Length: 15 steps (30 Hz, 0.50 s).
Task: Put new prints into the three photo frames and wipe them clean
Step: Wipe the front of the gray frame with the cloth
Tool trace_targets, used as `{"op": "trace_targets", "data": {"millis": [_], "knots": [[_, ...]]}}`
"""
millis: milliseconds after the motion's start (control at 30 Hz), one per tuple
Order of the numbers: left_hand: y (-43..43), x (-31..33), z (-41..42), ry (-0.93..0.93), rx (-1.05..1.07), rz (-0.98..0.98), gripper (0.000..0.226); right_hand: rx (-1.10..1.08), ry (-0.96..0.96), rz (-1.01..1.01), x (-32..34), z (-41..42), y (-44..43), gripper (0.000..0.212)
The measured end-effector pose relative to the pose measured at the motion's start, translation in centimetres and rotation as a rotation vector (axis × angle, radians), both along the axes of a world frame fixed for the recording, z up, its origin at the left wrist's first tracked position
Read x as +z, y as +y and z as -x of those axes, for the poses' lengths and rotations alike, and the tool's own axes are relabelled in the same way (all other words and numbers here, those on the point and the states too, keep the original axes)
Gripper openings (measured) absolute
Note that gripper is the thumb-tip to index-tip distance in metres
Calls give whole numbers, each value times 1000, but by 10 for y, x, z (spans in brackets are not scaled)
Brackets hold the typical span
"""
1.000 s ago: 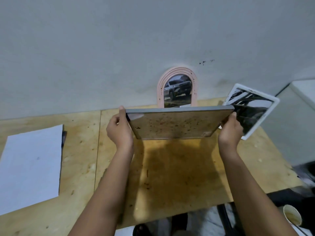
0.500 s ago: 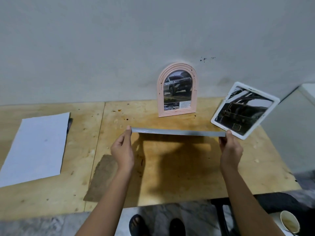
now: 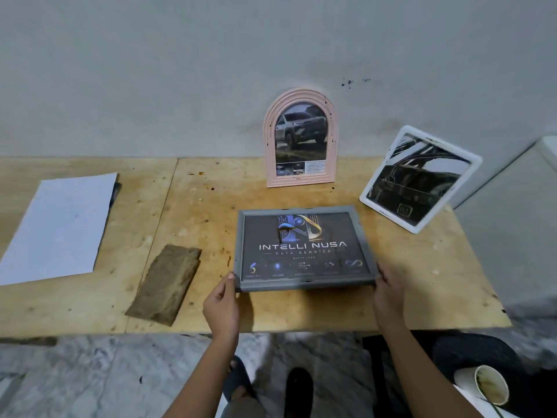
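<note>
Grey frame [image 3: 304,248] sits face up in front of me on the plywood table [image 3: 211,206], its print reading "INTELLI NUSA" across a dark ground. I see the left hand [image 3: 221,306] closed on the frame's near left corner, thumb up against the edge, and the right hand [image 3: 388,294] closed on the near right corner in the same way, so the frame spans the gap between the two. Its near edge looks lifted a little off the wood; whether the far edge touches the table I cannot tell. Behind it, against the wall, the pink arched frame [image 3: 300,138] stands upright with a picture of a pickup truck inside. To the right of that, the white frame [image 3: 420,179] leans tilted, showing a dark print. Left of the grey frame a brown cloth [image 3: 165,285] lies flat, apart from the left hand, and farther left lies a white sheet of paper [image 3: 60,227]. A paper cup [image 3: 489,387] sits low at the right, below the table edge.
</note>
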<state>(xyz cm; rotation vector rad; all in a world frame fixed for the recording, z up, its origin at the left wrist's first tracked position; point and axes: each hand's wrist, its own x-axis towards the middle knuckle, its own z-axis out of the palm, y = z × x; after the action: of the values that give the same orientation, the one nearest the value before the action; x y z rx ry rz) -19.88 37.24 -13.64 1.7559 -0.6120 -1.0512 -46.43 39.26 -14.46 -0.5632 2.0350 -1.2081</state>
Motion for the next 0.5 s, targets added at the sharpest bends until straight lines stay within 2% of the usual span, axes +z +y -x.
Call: {"op": "trace_targets", "data": {"millis": [200, 500], "knots": [[3, -18, 2, -114, -77, -30, 31, 78, 121, -122, -14, -2, 6, 49], [6, -37, -8, -267, -251, 18, 31, 118, 322, -152, -25, -8, 5, 60]]}}
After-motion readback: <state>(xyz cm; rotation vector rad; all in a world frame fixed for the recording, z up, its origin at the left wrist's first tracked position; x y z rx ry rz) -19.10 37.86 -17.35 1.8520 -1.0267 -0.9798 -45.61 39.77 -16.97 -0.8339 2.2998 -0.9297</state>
